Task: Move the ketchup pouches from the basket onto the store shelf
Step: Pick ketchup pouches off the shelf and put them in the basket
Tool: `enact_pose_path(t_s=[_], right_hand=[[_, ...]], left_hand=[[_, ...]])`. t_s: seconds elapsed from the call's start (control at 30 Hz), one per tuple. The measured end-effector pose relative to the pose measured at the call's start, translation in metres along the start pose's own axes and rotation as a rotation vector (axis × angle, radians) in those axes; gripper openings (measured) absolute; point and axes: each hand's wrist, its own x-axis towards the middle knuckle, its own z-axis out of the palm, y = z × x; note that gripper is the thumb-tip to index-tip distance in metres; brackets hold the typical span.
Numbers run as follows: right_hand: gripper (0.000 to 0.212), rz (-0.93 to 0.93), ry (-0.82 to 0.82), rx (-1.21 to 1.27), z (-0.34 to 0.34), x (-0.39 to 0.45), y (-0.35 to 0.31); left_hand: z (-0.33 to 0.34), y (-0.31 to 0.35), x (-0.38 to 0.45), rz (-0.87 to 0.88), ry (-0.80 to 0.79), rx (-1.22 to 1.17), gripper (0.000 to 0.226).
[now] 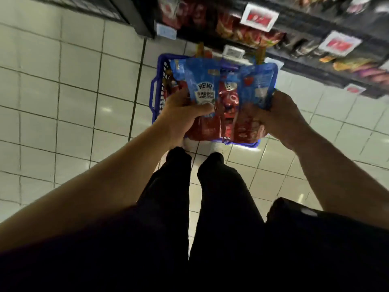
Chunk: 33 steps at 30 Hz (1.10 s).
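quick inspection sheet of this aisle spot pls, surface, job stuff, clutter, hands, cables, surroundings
surface: pale tiled floor, glare patches
job's things: blue basket on the floor by the shelf; ketchup pouches bunched above it, more red packs below
clutter: nothing seen
grippers: left hand and right hand each grip the pouch bunch from one side
cables: nothing seen
surroundings: dark store shelf with blurred packets and price tags; person's dark trousers below
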Motion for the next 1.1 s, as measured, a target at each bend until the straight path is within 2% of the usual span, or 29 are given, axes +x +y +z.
enact_pose_path(t_s=[0.07,0.27,0.43,0.6,0.7,0.83,0.93,1.03,1.1], right_hand=[[0.026,-0.050,0.080,0.060,-0.038,-0.052,-0.045],[0.024,-0.221,0.438,0.340,-0.129,-0.184,-0.149],[0.027,-0.357,0.610,0.345,-0.214,-0.239,-0.193],[0.027,-0.485,0.760,0.354,-0.317,-0.251,-0.220],[0.027,-0.545,0.784,0.363,-0.369,-0.238,-0.231],[0.023,-0.641,0.769,0.237,-0.409,-0.207,-0.242],[0.031,-0.664,0.651,0.120,-0.421,-0.194,-0.233],[0.022,-0.593,0.517,0.039,-0.424,-0.185,-0.208],[0.021,-0.539,0.487,0.053,-0.426,-0.178,-0.197]], left_hand=[[0.022,0.055,-0.041,0.120,-0.103,0.066,0.039],[0.103,0.202,-0.145,0.509,-0.241,0.182,0.040],[0.174,0.285,-0.189,0.683,-0.344,0.167,0.044],[0.263,0.349,-0.210,0.778,-0.354,0.205,0.042],[0.303,0.382,-0.208,0.846,-0.320,0.277,0.041],[0.333,0.412,-0.190,0.879,-0.170,0.382,0.039],[0.340,0.417,-0.181,0.904,-0.107,0.443,0.042],[0.336,0.416,-0.179,0.940,-0.128,0.541,0.035],[0.328,0.419,-0.180,0.952,-0.131,0.594,0.033]])
